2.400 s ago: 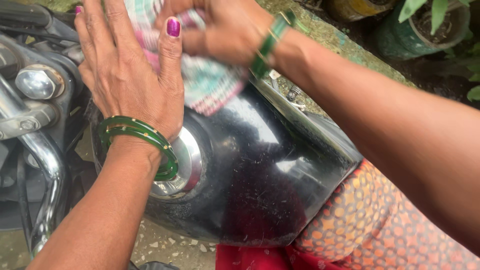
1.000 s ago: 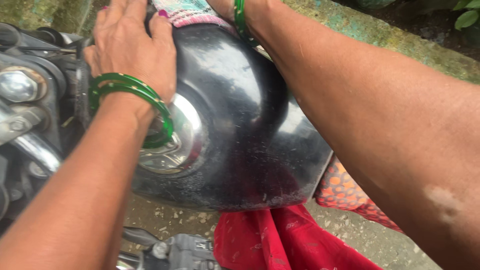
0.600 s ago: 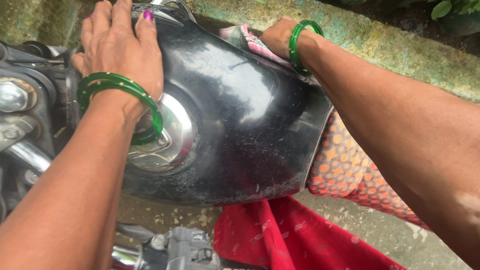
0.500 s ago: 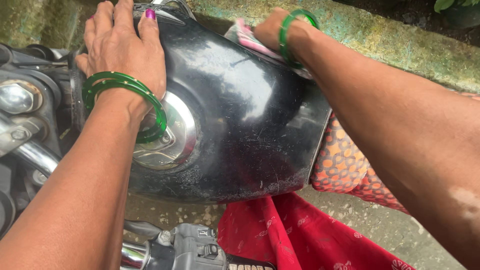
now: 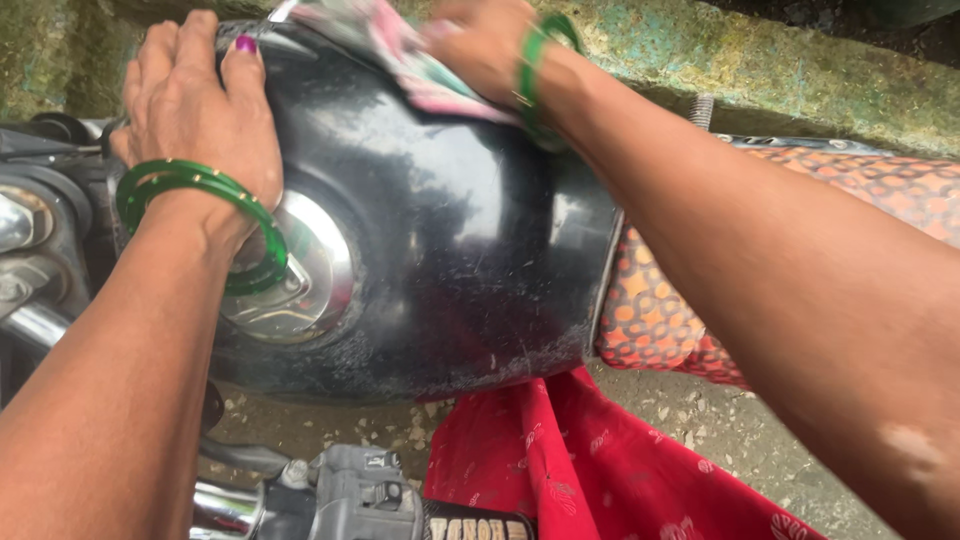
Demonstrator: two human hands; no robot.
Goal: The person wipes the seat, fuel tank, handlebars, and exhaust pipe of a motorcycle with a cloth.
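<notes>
A glossy black motorcycle fuel tank (image 5: 450, 250) fills the middle of the view, with a chrome filler cap (image 5: 300, 275) on its left part. My left hand (image 5: 195, 110) lies flat on the tank's far left side, fingers spread, green bangles at the wrist. My right hand (image 5: 480, 45) presses a pink and pale green checked cloth (image 5: 400, 55) against the tank's far upper side; it is blurred. Dust specks show along the tank's near edge.
An orange patterned seat cover (image 5: 700, 310) adjoins the tank on the right. Red cloth (image 5: 590, 470) hangs below. A handlebar switch unit (image 5: 350, 495) sits at the bottom, chrome fork parts (image 5: 20, 250) at the left. A mossy concrete ledge (image 5: 760, 70) runs behind.
My right hand has slid the cloth leftward across the tank's far side. The view has shifted slightly; my left hand stays planted on the tank.
</notes>
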